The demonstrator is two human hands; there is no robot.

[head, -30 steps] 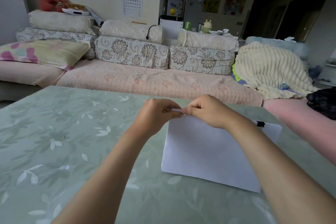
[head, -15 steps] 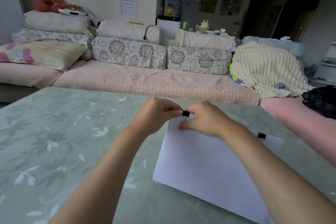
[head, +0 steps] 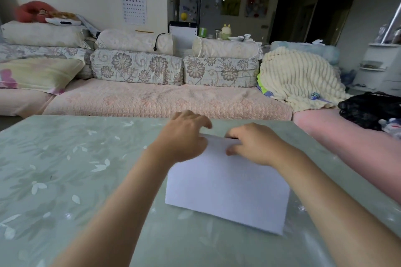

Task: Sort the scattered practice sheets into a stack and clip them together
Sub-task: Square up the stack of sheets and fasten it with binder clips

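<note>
Sheets (head: pixel 227 184): far edge pinched between your right hand's (head: pixel 253 145) thumb and fingers; left hand (head: pixel 184 136) blurred at the corner, grip unclear.

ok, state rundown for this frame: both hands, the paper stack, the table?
paper stack: squared into one pile on the table; clipped or not cannot be told, far edge covered by hands.
right hand: grips the stack's far edge, fingers curled over it, thumb on the top sheet.
left hand: over the far-left corner, blurred; grip unclear.
table: bears the stack.
</note>
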